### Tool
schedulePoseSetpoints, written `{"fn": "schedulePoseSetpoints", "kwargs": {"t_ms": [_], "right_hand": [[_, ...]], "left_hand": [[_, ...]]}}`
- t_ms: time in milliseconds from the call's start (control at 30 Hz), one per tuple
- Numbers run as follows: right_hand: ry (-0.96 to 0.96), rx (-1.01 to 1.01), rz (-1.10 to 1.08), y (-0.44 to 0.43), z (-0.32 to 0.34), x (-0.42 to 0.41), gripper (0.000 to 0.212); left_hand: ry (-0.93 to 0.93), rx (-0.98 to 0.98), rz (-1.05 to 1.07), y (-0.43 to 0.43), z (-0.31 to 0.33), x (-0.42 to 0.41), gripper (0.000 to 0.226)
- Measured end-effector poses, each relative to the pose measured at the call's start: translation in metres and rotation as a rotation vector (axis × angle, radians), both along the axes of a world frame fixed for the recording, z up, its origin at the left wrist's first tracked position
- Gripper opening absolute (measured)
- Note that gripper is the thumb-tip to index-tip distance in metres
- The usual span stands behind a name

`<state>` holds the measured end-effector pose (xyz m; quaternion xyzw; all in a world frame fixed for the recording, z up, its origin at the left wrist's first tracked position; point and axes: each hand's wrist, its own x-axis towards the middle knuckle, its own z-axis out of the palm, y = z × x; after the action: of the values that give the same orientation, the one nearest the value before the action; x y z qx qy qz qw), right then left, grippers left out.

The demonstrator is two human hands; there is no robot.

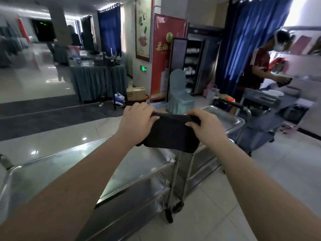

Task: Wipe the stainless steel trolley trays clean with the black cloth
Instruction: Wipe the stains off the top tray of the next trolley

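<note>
Both my hands hold a folded black cloth [171, 134] in the air, stretched between them at its top edge. My left hand [137, 119] grips the cloth's left end and my right hand [203, 124] grips its right end. Below my arms stands a stainless steel trolley with its top tray [52, 167] bare and shiny, and a lower shelf [132, 204] under it. A second steel trolley tray [231, 119] shows behind the cloth on the right.
A person in a red shirt [258, 66] works at a grey cart [271, 108] with plates at the right. A covered chair [178, 91], red banner, cabinet and draped table [99, 79] stand further back. Tiled floor lies right of the trolley.
</note>
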<state>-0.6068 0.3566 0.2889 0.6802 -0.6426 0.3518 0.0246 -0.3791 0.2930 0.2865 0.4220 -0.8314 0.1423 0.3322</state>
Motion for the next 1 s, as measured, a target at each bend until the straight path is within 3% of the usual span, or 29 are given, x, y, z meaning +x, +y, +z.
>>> {"fn": "schedulePoseSetpoints", "kwargs": {"t_ms": [267,500,600,1000], "right_hand": [[0.129,-0.015,-0.137,-0.001,0.024,-0.137,0.019],[0.172,0.057,-0.137,-0.02,-0.01,-0.274,0.015],[0.2,0.107,-0.107,-0.039,-0.031,-0.322,0.013],[0.142,0.286,0.031,-0.176,-0.132,-0.392,0.015]], "left_hand": [[-0.076,-0.142,-0.075,-0.031,0.017,-0.144,0.031],[-0.25,-0.212,-0.075,-0.052,-0.025,-0.283,0.032],[-0.256,-0.139,-0.081,-0.067,-0.047,-0.332,0.028],[-0.256,0.044,0.049,-0.169,-0.146,-0.386,0.031]]}}
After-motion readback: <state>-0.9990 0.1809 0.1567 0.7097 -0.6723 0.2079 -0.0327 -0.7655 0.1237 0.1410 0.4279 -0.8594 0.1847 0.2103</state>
